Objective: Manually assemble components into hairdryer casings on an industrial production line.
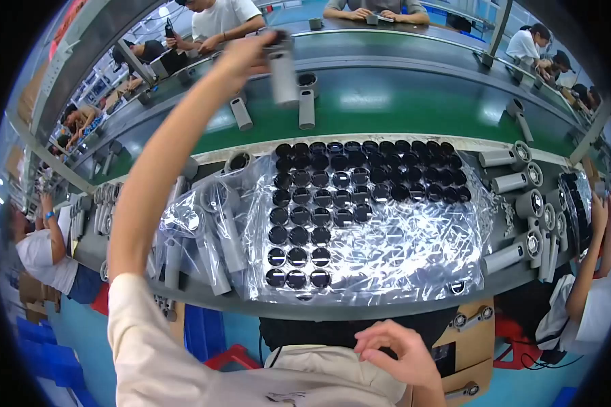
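Note:
My left arm stretches far forward over the conveyor belt. My left hand (246, 57) is closed on the dark, round end of a grey handheld fan body (284, 78), blurred by motion, its handle hanging down. Just below it on the green belt lie another grey fan body (307, 108) and a grey handle-shaped piece (241, 114). Near my lap, below the table's edge, my right hand (404, 356) has loosely bent fingers, thumb apart, and nothing visible in it. Between my arms, rows of black round caps (320, 217) sit on clear plastic wrap (400, 251).
Plastic-covered grey fan bodies (214, 197) lie left of the caps. More fan bodies (509, 182) crowd the table's right side. Metal posts (499, 30) rise beyond the green belt (387, 108). Co-workers sit across the belt and at both sides; one person's arm (594, 230) reaches in at right.

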Demonstrator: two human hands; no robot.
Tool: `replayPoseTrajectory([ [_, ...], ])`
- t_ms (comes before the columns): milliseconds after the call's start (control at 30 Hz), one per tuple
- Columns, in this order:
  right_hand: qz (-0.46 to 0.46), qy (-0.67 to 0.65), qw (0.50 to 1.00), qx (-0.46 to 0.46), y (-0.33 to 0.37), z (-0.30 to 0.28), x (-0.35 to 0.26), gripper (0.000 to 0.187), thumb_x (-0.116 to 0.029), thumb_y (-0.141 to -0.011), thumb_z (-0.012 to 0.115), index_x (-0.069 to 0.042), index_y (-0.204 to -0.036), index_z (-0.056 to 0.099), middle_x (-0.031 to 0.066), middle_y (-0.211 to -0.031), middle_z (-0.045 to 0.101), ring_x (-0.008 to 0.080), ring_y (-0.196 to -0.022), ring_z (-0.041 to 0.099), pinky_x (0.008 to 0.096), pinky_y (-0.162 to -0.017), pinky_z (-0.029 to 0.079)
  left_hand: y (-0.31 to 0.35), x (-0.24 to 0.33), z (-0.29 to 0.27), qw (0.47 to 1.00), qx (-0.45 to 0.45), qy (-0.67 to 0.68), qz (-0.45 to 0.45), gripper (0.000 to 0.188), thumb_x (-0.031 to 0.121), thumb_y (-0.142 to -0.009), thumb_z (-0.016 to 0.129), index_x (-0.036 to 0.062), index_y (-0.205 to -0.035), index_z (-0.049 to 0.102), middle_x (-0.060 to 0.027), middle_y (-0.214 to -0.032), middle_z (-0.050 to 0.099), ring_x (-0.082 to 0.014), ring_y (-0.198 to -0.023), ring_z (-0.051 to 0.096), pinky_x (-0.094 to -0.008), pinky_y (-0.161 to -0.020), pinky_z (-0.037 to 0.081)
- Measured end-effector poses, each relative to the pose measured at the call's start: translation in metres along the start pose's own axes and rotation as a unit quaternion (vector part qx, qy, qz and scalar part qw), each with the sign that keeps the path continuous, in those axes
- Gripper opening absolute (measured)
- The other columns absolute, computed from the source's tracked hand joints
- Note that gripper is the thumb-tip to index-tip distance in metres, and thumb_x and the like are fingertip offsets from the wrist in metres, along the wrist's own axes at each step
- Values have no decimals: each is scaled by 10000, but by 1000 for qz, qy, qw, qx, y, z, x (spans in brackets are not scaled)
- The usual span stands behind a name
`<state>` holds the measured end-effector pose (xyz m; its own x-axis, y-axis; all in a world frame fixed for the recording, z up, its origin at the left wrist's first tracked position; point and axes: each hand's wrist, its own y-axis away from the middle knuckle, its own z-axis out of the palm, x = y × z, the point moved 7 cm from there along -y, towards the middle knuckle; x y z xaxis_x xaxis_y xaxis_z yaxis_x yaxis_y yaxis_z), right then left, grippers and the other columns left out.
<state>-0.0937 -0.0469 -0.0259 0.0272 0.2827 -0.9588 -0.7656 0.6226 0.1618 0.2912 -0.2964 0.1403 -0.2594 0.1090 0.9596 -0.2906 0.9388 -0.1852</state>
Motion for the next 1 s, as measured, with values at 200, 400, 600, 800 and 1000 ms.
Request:
replayPoseTrajectory([
  [200,20,46,997,52,12,4,7,226,-28,-812,625,26,-1027,583,61,-846,633,99,-768,597,235,-734,479,-104,-78,159,993,-18,-114,-22,417,411,-827,587,48,-1028,636,-120,-918,648,-242,-793,625,-361,-710,504],
  [400,23,117,990,77,24,-13,-2,220,7,-826,601,33,-1043,582,78,-836,628,108,-781,598,231,-687,475,-125,-110,160,861,-61,-481,153,471,462,-804,560,6,-826,676,-227,-883,641,-352,-837,626,-447,-717,488],
  [600,-123,257,936,206,49,-90,-97,81,-7,-783,620,18,-854,651,83,-780,621,129,-699,593,225,-582,446,-103,-50,95,789,25,-552,268,411,363,-865,506,-21,-968,610,-250,-910,621,-391,-854,605,-459,-748,458],
  [800,-164,621,667,377,30,-207,-160,79,-32,-786,565,15,-840,599,113,-775,573,238,-640,571,312,-578,460,-109,-117,-139,706,116,-696,62,472,410,-871,450,-35,-998,542,-297,-951,594,-463,-901,568,-505,-775,455],
  [1000,-28,770,546,329,-23,-258,-120,76,25,-722,514,51,-781,554,223,-841,559,368,-780,594,422,-704,501,-76,-222,-234,805,162,-568,-54,555,495,-795,574,-45,-917,591,-201,-742,612,-328,-646,616,-447,-560,474],
])
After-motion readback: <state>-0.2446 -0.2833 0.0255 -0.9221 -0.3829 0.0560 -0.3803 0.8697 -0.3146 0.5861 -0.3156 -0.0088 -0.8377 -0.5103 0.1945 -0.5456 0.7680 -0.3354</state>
